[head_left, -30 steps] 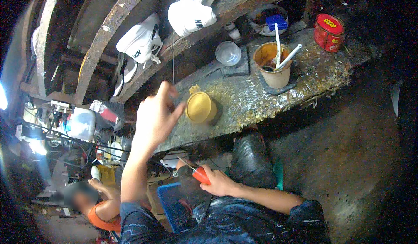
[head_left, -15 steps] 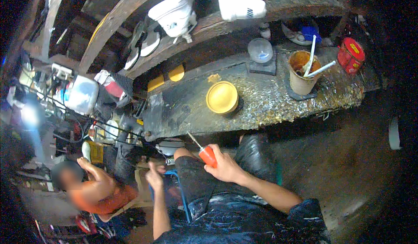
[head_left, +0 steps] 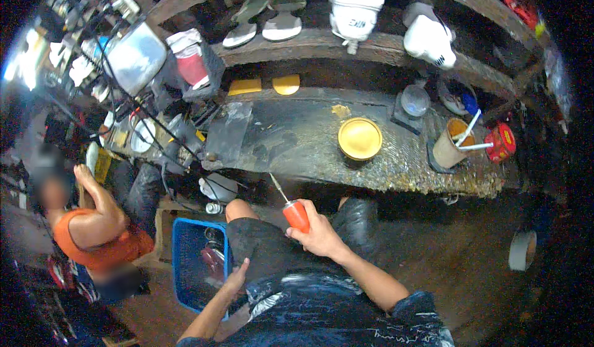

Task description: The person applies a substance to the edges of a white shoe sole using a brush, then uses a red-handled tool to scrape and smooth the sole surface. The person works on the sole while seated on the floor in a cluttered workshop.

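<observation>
My right hand point(head_left: 317, 231) is closed around the orange handle of a tool with a thin metal shaft point(head_left: 296, 216), an awl or a screwdriver. Its tip points up and left, towards the near edge of the dark workbench point(head_left: 288, 143). Beside my thigh and the blue plastic basket point(head_left: 177, 266), my left hand point(head_left: 236, 277) hangs low with nothing visible in it. Its fingers look stretched out, though partly unclear. On the bench stands a round container with a yellow lid point(head_left: 360, 138), apart from both hands.
Right on the bench are a brown-stained tub point(head_left: 447, 151) with white-handled brushes, a red can point(head_left: 500, 144) and a clear bowl point(head_left: 415, 101). White shoes point(head_left: 357, 14) and clear soles point(head_left: 283, 19) line the shelf. A person in orange point(head_left: 96, 242) sits at left.
My view has turned left, bringing the basket fully into sight. My left hand has dropped from its raised position to beside my thigh. The right hand still holds the orange-handled tool.
</observation>
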{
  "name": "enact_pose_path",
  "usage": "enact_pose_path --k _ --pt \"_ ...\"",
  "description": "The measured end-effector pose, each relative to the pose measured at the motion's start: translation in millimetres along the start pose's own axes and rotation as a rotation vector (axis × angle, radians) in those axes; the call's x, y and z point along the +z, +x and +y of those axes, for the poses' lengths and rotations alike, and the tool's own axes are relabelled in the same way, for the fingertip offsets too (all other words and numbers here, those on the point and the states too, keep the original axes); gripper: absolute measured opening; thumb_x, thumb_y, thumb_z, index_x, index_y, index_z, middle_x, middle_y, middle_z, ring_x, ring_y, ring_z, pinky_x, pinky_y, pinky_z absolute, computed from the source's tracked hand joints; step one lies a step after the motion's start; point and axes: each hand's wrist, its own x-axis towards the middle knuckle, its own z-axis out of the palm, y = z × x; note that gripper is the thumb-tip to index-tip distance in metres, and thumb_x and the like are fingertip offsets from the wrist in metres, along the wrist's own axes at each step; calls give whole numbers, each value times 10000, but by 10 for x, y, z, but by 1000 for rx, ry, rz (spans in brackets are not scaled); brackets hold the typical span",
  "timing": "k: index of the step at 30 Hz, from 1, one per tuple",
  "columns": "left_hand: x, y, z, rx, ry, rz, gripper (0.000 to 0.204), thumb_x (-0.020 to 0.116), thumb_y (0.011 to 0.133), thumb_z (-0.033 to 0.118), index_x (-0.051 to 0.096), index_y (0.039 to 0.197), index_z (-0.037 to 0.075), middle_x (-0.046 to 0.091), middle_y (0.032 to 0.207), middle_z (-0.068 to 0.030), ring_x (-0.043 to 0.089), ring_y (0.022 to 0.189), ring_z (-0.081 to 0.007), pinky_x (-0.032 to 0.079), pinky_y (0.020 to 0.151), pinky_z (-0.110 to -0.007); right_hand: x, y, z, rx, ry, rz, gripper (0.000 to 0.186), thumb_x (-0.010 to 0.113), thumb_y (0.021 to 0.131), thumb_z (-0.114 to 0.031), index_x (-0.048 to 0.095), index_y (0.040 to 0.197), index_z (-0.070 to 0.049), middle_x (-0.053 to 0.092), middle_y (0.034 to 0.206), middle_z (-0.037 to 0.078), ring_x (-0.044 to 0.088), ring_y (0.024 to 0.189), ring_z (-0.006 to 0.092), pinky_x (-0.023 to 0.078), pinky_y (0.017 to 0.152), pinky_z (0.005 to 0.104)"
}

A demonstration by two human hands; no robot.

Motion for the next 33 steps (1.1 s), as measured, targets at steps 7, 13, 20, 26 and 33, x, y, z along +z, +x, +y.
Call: enact_pose_path --k 7,13,20,26,33 --pt "-119 -956 1436 922 287 -78 606 662 1086 440 617 1510 10 551 1606 -209 405 1575 -341 321 1282 -463 -63 12 6 119 60 -99 892 897 866 -262 356 1553 -83 670 1218 190 688 1050 346 563 916 460" --pt "782 -1078 4283 1528 25 651 964 843 904 487 424 1576 -62 571 1529 -303 615 1347 -405 500 1129 -469 -297 -310 -127 -71 157 -105 977 942 822 -179 346 1588 -67 538 1284 64 570 1124 176 503 1020 371" --pt "1074 -764 5727 1112 278 1193 976 839 884 437 372 1523 -134 579 1416 -298 526 1331 -423 475 1133 -516 -522 -724 -161 3 252 -61 1001 921 846 -228 309 1622 -69 550 1395 123 576 1256 236 490 1111 418" --pt "1018 -738 5110 1410 165 1374 1000 916 805 361 386 1488 -143 541 1361 -314 524 1281 -449 443 1130 -532 -557 -813 92 -40 83 0 979 924 826 -168 341 1607 -75 593 1327 91 645 1093 198 566 971 384" --pt "1004 -612 3994 1609 -1037 -134 834 763 959 520 400 1509 8 573 1407 -241 584 1325 -360 485 1125 -504 -517 -764 76 -25 334 -35 910 868 851 -15 337 1584 -115 630 1015 88 680 719 200 591 589 345"
